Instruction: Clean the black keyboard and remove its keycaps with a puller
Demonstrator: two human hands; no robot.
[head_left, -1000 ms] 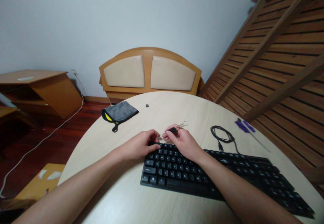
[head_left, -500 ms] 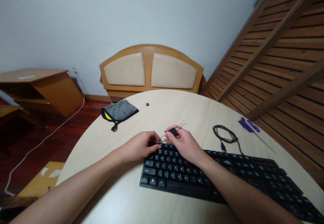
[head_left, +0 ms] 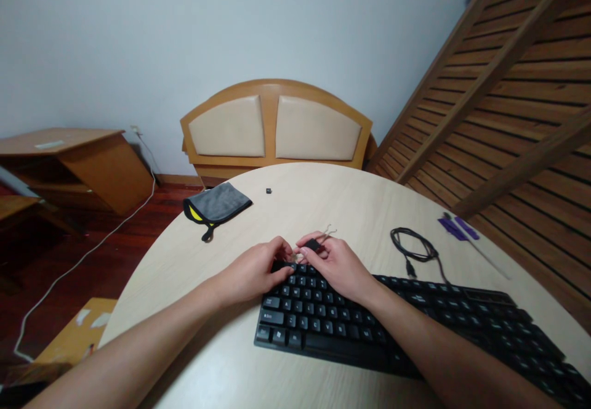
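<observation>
In my right hand (head_left: 339, 264) is a wire keycap puller with a black handle (head_left: 313, 245), pinched between thumb and fingers. Its thin bent wires (head_left: 329, 232) stick out past my fingers on the far side; the wire end towards the keyboard is mostly hidden. A black keyboard (head_left: 341, 352) lies below both hands. My left hand (head_left: 253, 273) is closed at its far left corner, thumb over the top-row keys and fingers curled behind the edge. Farther back on the table sits a small black keycap (head_left: 268, 191).
A folded grey cloth (head_left: 219, 201) with yellow lining lies at the back left. The coiled USB cable (head_left: 413, 246) rests behind the keyboard. To its right is a purple brush (head_left: 455, 227) with a thin stem. A headboard (head_left: 277, 129) stands beyond the round table (head_left: 189, 360).
My right hand and the puller have shifted slightly left and down, closer to my left fingers. Less of the wire shows. My left hand stays at the keyboard corner.
</observation>
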